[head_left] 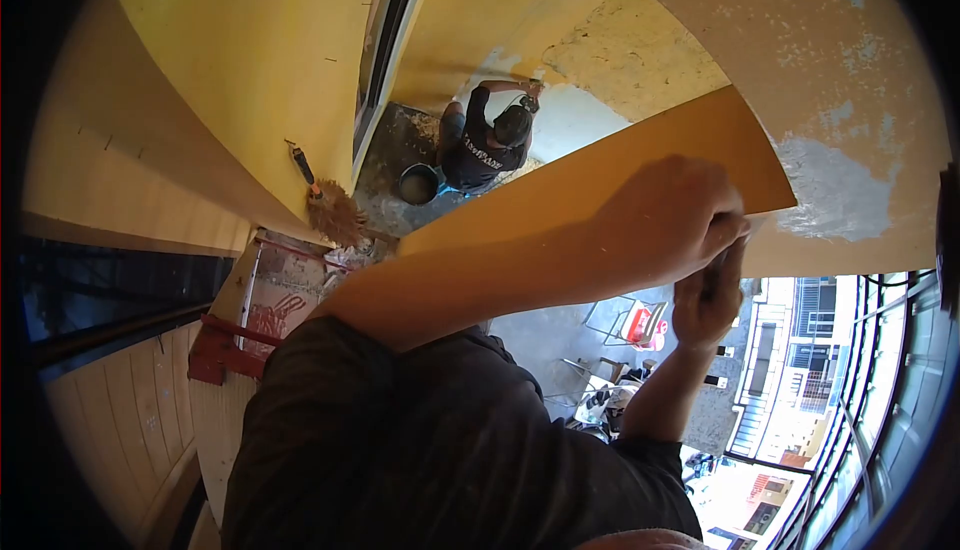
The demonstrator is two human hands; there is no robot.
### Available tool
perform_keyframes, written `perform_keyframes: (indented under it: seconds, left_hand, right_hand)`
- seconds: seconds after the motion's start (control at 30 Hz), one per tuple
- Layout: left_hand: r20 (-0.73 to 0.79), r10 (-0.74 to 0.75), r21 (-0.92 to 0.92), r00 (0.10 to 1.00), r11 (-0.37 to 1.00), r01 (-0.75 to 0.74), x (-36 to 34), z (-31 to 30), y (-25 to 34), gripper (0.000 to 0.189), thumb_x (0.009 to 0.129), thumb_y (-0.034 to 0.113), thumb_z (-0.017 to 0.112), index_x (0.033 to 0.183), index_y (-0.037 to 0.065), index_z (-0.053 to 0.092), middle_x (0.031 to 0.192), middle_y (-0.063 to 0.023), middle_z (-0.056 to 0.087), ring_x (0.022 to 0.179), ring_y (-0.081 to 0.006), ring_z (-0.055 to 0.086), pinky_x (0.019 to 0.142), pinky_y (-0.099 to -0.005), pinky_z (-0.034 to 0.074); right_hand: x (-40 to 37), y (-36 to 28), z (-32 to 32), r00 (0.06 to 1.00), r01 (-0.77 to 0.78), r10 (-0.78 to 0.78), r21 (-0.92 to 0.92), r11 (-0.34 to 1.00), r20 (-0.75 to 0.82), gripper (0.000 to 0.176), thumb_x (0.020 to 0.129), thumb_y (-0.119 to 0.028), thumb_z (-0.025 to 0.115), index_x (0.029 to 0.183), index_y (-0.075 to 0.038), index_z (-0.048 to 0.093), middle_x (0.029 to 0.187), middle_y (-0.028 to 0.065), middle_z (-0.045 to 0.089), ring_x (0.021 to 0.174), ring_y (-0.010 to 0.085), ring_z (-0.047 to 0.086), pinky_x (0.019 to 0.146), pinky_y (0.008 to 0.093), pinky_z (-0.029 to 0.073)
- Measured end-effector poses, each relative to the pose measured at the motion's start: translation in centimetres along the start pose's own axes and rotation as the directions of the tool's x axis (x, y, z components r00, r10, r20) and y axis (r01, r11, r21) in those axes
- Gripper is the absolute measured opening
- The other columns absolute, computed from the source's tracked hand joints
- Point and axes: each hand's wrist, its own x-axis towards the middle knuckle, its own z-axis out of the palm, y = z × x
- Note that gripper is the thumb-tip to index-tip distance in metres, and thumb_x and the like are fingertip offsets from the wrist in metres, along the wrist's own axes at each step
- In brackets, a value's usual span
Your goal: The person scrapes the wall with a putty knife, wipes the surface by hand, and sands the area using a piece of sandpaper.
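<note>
My left arm reaches across to the right. My left hand [690, 212] is closed, its fingers curled close to the lower edge of an orange-yellow wall section [690, 135]. Just below it, in shadow, my right hand [708, 302] comes up with bent fingers, and the fingertips of both hands meet or nearly meet. Whatever is between the fingers is hidden or too small to make out. Beyond the hands, the wall [835, 190] shows pale patches where the paint is gone.
Further down, a co-worker [487, 145] crouches by a partly stripped wall beside a dark bucket [418, 184]. An orange-and-black handled tool [305, 170] is at the left wall near a brown bristly bundle [337, 216]. Red metal framing [222, 350] stands at left; a red-and-white chair [642, 325] is below.
</note>
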Motion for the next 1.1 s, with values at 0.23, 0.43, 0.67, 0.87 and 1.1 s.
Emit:
perform_keyframes:
  seconds: [0.23, 0.43, 0.67, 0.87, 1.1]
  left_hand:
    - [0.174, -0.063, 0.12, 0.983, 0.992, 0.042, -2.9, 4.2, -2.1, 0.016, 0.078, 0.019, 0.07, 0.076, 0.003, 0.071, 0.071, -0.0126, 0.065, 0.065, -0.0288, 0.064, 0.065, -0.0393, 0.05]
    - [0.181, 0.003, 0.094, 0.984, 0.995, -0.02, -4.3, 5.9, -2.1, 0.018, 0.079, 0.019, 0.069, 0.075, 0.002, 0.071, 0.07, -0.0134, 0.065, 0.062, -0.0288, 0.064, 0.065, -0.0397, 0.05]
    - [0.276, 0.047, 0.149, 0.96, 0.985, -0.091, -4.9, 6.2, -1.7, 0.019, 0.08, 0.021, 0.069, 0.075, 0.002, 0.071, 0.07, -0.0127, 0.065, 0.064, -0.0272, 0.064, 0.065, -0.0387, 0.05]
    - [0.314, 0.068, 0.081, 0.947, 0.992, -0.098, -4.5, 5.3, 0.2, 0.019, 0.081, 0.022, 0.069, 0.076, 0.004, 0.072, 0.07, -0.0122, 0.065, 0.065, -0.0267, 0.064, 0.065, -0.0381, 0.05]
    - [0.42, -0.008, 0.187, 0.908, 0.979, -0.078, -4.6, 5.6, 0.9, 0.021, 0.081, 0.022, 0.068, 0.077, 0.002, 0.071, 0.071, -0.0136, 0.064, 0.067, -0.0288, 0.063, 0.066, -0.0398, 0.049]
  right_hand:
    - [-8.8, -0.6, 1.2, 0.87, -0.467, 0.493, 0.362, 0.807, 0.025, 0.067, 0.091, -0.004, 0.051, 0.148, 0.005, 0.015, 0.096, 0.0105, 0.064, 0.053, 0.003, 0.046, 0.044, 0.0185, 0.034]
    - [-9.8, -4.3, 1.5, 0.746, -0.588, 0.666, 0.463, 0.663, -0.006, 0.069, 0.09, -0.003, 0.05, 0.147, 0.008, 0.013, 0.073, 0.0027, 0.058, 0.053, 0.0057, 0.05, 0.047, 0.0188, 0.039]
    - [-10.8, -5.0, 2.2, 0.818, -0.461, 0.566, 0.469, 0.753, -0.105, 0.074, 0.09, -0.002, 0.051, 0.15, -0.001, 0.009, 0.073, 0.0059, 0.061, 0.042, 0.0027, 0.043, 0.037, 0.0183, 0.032]
    - [-11.8, -5.7, 1.7, 0.775, -0.531, 0.626, 0.447, 0.72, -0.086, 0.076, 0.087, 0.002, 0.048, 0.151, -0.003, 0.008, 0.076, 0.0073, 0.061, 0.042, 0.0038, 0.044, 0.038, 0.019, 0.033]
    - [-12.3, -6.1, 1.4, 0.787, -0.549, 0.607, 0.322, 0.771, -0.111, 0.076, 0.086, 0.002, 0.047, 0.15, -0.001, 0.008, 0.075, 0.0078, 0.06, 0.042, 0.0055, 0.045, 0.039, 0.0199, 0.036]
